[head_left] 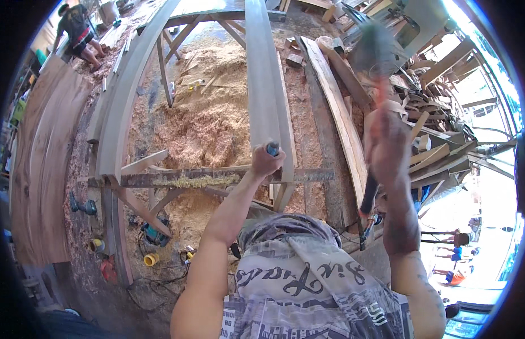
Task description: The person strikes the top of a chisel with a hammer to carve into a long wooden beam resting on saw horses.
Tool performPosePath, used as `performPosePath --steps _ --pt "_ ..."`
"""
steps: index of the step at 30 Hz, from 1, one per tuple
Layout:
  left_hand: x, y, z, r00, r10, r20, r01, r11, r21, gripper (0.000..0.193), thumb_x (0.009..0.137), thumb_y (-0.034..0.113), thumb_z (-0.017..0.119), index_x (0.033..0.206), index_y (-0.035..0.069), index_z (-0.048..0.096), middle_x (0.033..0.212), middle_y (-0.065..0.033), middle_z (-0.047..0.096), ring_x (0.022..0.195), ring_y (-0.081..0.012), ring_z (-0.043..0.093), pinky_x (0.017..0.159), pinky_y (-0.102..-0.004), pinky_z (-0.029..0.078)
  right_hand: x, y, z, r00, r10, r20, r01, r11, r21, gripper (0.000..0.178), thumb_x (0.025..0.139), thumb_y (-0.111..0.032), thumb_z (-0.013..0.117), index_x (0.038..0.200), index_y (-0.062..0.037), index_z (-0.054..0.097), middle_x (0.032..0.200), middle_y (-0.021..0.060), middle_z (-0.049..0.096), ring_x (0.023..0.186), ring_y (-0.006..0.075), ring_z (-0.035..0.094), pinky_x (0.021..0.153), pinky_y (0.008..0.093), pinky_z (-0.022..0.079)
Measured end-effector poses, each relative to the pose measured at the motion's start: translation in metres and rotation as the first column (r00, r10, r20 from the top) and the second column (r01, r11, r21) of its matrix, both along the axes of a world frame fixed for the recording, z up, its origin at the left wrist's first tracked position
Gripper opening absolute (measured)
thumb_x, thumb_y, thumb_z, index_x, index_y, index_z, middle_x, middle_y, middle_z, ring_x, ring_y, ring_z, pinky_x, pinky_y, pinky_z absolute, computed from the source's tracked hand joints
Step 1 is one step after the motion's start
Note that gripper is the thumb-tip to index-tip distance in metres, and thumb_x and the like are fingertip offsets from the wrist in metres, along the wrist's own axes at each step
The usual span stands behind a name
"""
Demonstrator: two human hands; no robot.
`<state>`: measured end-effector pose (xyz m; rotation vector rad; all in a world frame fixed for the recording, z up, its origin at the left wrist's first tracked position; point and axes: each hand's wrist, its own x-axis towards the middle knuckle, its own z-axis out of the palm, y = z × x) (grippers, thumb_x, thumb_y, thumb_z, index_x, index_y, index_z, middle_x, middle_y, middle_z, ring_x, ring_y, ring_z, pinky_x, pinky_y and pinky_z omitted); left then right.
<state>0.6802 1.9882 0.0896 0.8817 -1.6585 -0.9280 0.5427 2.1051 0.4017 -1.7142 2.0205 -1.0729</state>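
My left hand (267, 162) is closed round a chisel (272, 148), whose blue-green handle end points up toward me. Its blade is hidden below my fist, over the near end of a long grey wooden beam (261, 79). Raised at the right, my right hand (388, 144) grips a mallet (377, 48). The mallet's dark head is smeared by motion, and the black end of its handle sticks out below my fist. The head is well apart from the chisel.
A wooden trestle (200, 177) carries this beam and another long beam (129, 107) at left. Wood shavings (208, 121) cover the floor. Planks (336, 113) and stacked offcuts (437, 152) lie right. Power tools (155, 233) and cords lie near left. Another person (79, 34) bends far left.
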Motion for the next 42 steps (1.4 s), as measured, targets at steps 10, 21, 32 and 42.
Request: performPosePath --steps 10,21,32,42 --pt "-0.011 -0.004 0.024 0.975 0.042 -0.218 -0.133 0.897 -0.422 0.011 0.076 0.011 0.069 0.073 0.003 0.061 0.059 -0.0129 0.061 0.056 -0.03 0.066 0.053 -0.0387 0.052 0.009 0.016 -0.147 0.981 0.097 0.166 -0.169 0.847 0.503 0.056 0.102 -0.047 0.041 0.103 0.0051 0.062 0.092 0.0299 0.066 0.092 0.0442 0.066 0.076 0.0504 0.048" --pt "-0.027 -0.073 -0.016 0.996 -0.052 -0.073 0.083 0.846 0.527 0.025 0.08 0.016 0.066 0.062 0.007 0.053 0.049 -0.0001 0.051 0.041 -0.0128 0.051 0.04 -0.0311 0.041 -0.031 0.055 -0.151 0.938 -0.197 0.285 0.048 0.889 0.455 0.058 0.102 -0.051 0.045 0.076 0.0001 0.054 0.061 0.0025 0.044 0.06 0.0117 0.042 0.054 0.0343 0.038" --pt "0.004 0.026 0.075 0.889 -0.418 -0.187 0.355 0.887 -0.296 0.014 0.077 0.006 0.069 0.072 0.012 0.058 0.063 0.0006 0.059 0.053 -0.0103 0.055 0.048 -0.0304 0.047 -0.059 0.104 -0.159 0.864 -0.375 0.335 0.16 0.836 0.525 0.059 0.101 -0.052 0.049 0.077 0.0013 0.057 0.065 0.0011 0.048 0.063 0.0102 0.044 0.055 0.0313 0.039" --pt "0.001 0.066 0.019 0.921 -0.388 0.041 0.351 0.78 -0.518 0.019 0.062 0.01 0.069 0.076 0.01 0.056 0.064 -0.0055 0.057 0.056 -0.026 0.061 0.051 -0.0385 0.05 -0.047 0.111 -0.147 0.915 -0.281 0.29 0.091 0.842 0.532 0.055 0.101 -0.05 0.049 0.075 -0.0024 0.057 0.061 -0.0008 0.048 0.055 0.0077 0.044 0.049 0.029 0.037"
